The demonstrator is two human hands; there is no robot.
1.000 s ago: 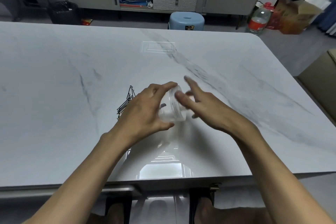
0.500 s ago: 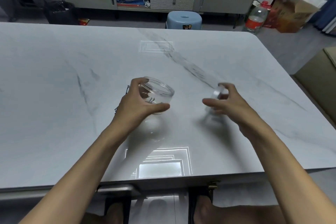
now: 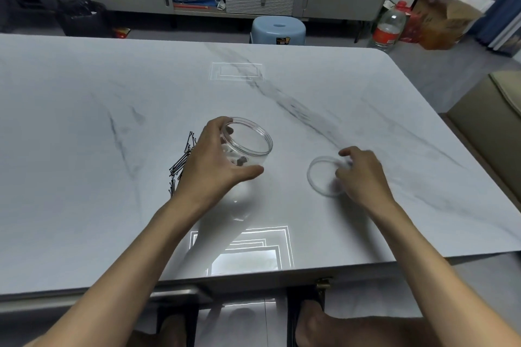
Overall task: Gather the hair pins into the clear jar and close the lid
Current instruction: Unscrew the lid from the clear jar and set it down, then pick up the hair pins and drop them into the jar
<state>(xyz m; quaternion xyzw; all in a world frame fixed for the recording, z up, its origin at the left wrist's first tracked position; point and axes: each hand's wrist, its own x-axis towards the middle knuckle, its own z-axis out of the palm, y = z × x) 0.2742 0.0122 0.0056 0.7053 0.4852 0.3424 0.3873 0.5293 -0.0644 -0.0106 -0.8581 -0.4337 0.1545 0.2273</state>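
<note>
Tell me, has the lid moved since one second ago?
Yes. The lid was on the jar then. Now it lies flat on the table, to the right of the jar and apart from it, under the right hand.

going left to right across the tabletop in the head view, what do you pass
hair pins → left hand → clear jar → lid → right hand
</note>
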